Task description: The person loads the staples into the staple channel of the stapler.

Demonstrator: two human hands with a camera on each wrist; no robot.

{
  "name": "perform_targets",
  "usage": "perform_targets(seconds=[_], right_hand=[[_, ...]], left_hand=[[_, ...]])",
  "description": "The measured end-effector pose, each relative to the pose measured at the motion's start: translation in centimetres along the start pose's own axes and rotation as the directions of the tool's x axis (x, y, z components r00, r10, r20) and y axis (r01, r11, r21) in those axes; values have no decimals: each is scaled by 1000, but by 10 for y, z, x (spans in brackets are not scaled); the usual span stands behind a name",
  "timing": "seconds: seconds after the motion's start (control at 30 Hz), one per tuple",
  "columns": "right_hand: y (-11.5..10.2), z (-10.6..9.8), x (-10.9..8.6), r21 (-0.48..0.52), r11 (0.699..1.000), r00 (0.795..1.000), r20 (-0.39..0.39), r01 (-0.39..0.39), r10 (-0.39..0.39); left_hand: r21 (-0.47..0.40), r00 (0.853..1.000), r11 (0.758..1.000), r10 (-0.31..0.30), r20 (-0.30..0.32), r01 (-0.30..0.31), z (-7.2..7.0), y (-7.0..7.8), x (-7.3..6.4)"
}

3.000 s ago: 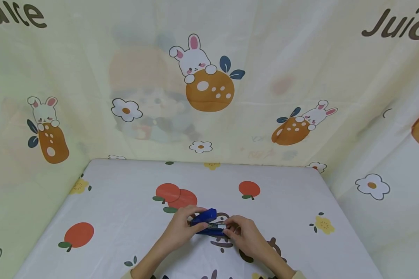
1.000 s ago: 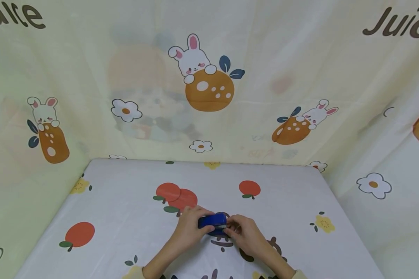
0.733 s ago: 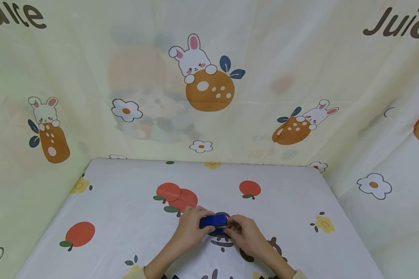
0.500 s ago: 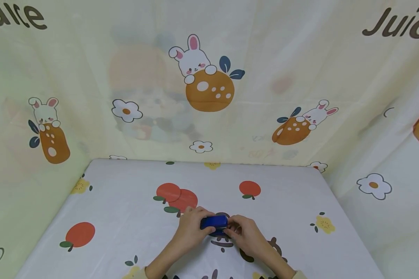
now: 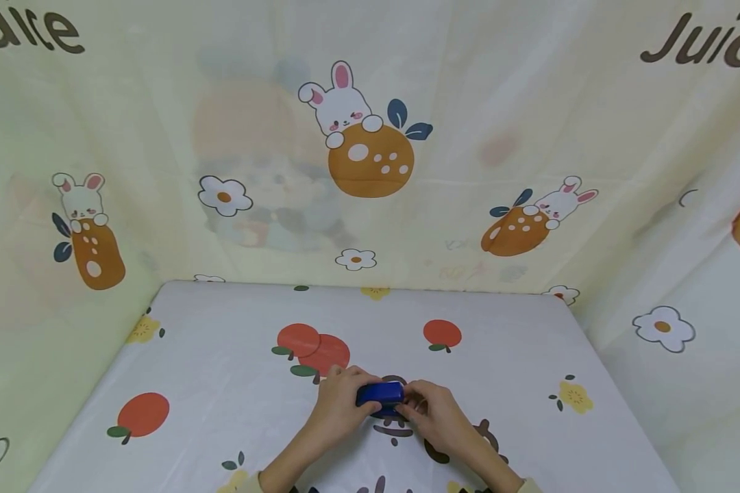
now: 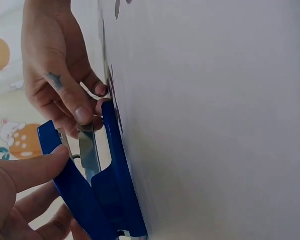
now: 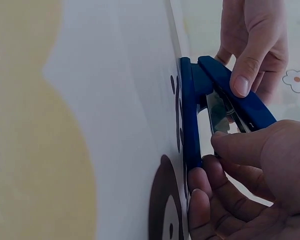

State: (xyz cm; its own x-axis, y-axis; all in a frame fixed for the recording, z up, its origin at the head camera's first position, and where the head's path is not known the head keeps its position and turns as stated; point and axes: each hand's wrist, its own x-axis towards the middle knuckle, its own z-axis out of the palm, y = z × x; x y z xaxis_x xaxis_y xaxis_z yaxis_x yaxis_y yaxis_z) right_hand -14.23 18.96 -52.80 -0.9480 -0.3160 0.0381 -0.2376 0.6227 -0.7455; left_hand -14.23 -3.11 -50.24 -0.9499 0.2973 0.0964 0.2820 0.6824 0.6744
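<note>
A blue stapler [image 5: 379,393] sits on the patterned tablecloth, its base down and its top arm part-way raised. In the left wrist view the metal staple magazine [image 6: 89,150] shows between arm and base. My left hand [image 5: 339,400] grips the top arm, thumb on the near side and fingers on the far side. At the stapler's front end, my right hand [image 5: 432,413] pinches the tip of the magazine, with the thumb [image 7: 240,148] on it in the right wrist view. Other right fingers rest near the tip of the base [image 7: 191,120].
The white tablecloth [image 5: 222,370] carries printed red fruit and yellow flowers. Fabric walls [image 5: 444,82] with rabbit and orange prints enclose the table at the back and both sides.
The stapler's top arm has swung down from a wide angle over the magazine, with my left hand moving slightly right along with it. My right hand has stayed nearly still.
</note>
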Motion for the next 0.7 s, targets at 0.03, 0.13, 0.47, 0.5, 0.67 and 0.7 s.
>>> perform_targets(seconds=[0.03, 0.13, 0.47, 0.5, 0.67, 0.7], right_hand=[[0, 0, 0, 0, 1000, 1000, -1, -2, 2], [0, 0, 0, 2, 1000, 1000, -1, 1, -1], [0, 0, 0, 6, 1000, 1000, 0, 14, -14], [0, -1, 0, 6, 1000, 1000, 1, 14, -14], [1, -1, -1, 6, 1000, 1000, 3, 18, -18], [1, -2, -1, 6, 1000, 1000, 4, 20, -20]], left_hand=[[3, 1000, 1000, 1, 0, -1, 0, 0, 0], [14, 1000, 1000, 4, -4, -4, 1, 0, 0], [34, 1000, 999, 23, -14, -23, 2, 1, 0], [38, 999, 999, 28, -16, -27, 2, 0, 0], [58, 999, 997, 48, -27, -46, 4, 0, -1], [63, 998, 997, 50, -29, -48, 5, -1, -1]])
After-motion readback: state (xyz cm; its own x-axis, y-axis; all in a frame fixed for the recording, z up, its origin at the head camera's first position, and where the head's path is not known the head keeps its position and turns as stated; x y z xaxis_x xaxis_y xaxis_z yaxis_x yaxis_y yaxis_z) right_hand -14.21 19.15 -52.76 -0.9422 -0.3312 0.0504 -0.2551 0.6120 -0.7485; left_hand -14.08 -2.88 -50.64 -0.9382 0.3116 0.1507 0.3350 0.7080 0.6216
